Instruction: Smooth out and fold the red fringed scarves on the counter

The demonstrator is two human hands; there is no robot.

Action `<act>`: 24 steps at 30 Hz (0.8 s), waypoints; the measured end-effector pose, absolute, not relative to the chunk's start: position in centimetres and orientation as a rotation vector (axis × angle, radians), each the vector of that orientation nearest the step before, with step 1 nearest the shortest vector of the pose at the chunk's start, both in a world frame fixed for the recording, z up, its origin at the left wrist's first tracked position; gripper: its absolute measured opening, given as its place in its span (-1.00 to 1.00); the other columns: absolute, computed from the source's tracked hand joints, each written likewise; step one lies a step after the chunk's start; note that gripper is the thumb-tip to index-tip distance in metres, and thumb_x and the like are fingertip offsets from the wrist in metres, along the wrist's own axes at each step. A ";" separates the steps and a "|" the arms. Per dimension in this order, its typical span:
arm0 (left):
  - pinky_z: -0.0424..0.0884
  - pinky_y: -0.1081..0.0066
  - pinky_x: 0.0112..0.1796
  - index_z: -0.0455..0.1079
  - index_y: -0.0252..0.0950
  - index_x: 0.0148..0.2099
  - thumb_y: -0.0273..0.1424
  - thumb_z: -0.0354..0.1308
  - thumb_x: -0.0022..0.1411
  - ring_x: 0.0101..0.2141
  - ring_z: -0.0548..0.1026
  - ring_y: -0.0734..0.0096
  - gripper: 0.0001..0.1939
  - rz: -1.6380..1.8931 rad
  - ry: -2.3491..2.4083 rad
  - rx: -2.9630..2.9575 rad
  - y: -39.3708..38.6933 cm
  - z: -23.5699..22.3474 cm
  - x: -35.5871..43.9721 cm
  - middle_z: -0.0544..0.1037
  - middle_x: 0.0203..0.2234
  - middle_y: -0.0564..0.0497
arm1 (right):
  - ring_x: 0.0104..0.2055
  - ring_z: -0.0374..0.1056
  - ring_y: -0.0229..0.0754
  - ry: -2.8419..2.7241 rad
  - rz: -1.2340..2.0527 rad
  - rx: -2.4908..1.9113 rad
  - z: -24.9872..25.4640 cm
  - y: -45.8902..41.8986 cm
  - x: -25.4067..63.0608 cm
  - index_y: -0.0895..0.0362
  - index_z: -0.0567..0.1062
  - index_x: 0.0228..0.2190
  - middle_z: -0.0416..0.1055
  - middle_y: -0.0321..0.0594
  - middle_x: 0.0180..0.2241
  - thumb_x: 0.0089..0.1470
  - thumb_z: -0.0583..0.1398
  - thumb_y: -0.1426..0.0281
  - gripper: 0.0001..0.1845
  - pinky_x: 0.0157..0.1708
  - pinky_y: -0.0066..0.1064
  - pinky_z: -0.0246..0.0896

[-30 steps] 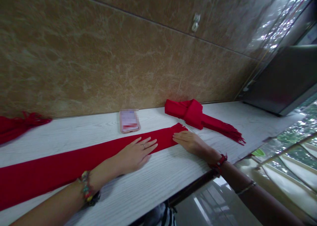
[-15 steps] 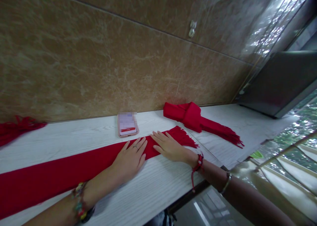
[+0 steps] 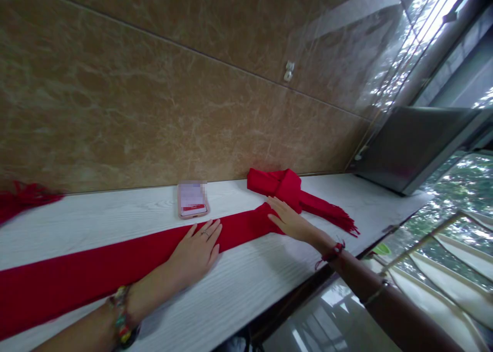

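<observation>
**Left hand (image 3: 196, 252) and right hand (image 3: 288, 221) laid out over a long red scarf (image 3: 96, 259)**

The left hand is open, palm down, its fingers stretched out on the scarf and gripping nothing. The right hand is open too, fingers straight and thumb apart, over the scarf's right end, most of which it hides; whether its palm presses down there cannot be told. The scarf lies flat along the white table (image 3: 239, 280), running out of view at the left. A ring (image 3: 205, 233) and a beaded bracelet (image 3: 123, 318) are on the left side, a red string bracelet (image 3: 334, 253) and a bangle (image 3: 375, 293) on the right.

Just behind the right hand lies a second red scarf, folded and wrapped (image 3: 288, 187), its fringe pointing right. A phone (image 3: 192, 200) lies face up beyond the left hand. More red fringe (image 3: 26, 200) shows at the far left. A brown marbled wall (image 3: 154, 110) backs the table, with a dark grey box (image 3: 412, 146) at its right end.
</observation>
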State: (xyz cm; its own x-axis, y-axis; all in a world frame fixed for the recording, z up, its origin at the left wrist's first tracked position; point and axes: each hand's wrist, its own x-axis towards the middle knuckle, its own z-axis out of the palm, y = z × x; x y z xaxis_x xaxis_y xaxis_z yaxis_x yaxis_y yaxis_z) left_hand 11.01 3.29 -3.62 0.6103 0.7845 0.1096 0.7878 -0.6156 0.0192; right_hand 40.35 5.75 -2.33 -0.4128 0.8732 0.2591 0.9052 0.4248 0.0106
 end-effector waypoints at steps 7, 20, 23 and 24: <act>-0.02 0.15 0.12 0.03 -0.39 0.22 -0.34 -0.27 0.25 0.17 0.02 0.28 -0.48 -0.186 -1.352 -2.771 2.9 -3.2 11.1 0.05 0.19 -0.08 | 0.25 -0.30 0.03 -2.855 0.304 -1.446 -0.5 7.1 36.7 0.22 -0.14 0.20 -0.21 0.04 0.23 -0.16 0.17 -0.04 0.06 0.18 -0.14 -0.28; -0.01 0.12 0.11 0.06 -0.42 0.20 -0.35 -0.27 0.24 0.17 0.03 0.23 -0.49 -0.254 -1.330 -2.803 2.9 -3.3 11.1 0.09 0.17 -0.12 | 0.16 0.04 -0.01 -2.892 0.296 -1.589 0.8 9.7 45.6 0.16 0.13 0.13 0.10 -0.01 0.14 -0.19 0.28 0.23 -0.14 0.12 -0.17 -0.06; -0.01 0.11 0.10 0.07 -0.41 0.20 -0.35 -0.26 0.24 0.17 0.04 0.23 -0.49 -0.266 -1.334 -2.800 2.9 -3.3 11.0 0.10 0.17 -0.13 | 0.14 0.08 0.01 -2.866 0.268 -1.574 2.0 9.0 45.1 0.18 0.15 0.11 0.14 0.00 0.11 -0.24 0.31 0.22 -0.11 0.10 -0.16 -0.02; -0.01 0.12 0.10 0.08 -0.41 0.20 -0.35 -0.26 0.24 0.17 0.05 0.23 -0.49 -0.270 -1.334 -2.797 2.9 -3.4 11.0 0.10 0.17 -0.12 | 0.14 0.07 0.02 -2.843 0.236 -1.572 2.5 8.8 44.2 0.21 0.14 0.12 0.14 0.02 0.12 -0.26 0.31 0.21 -0.08 0.10 -0.16 -0.02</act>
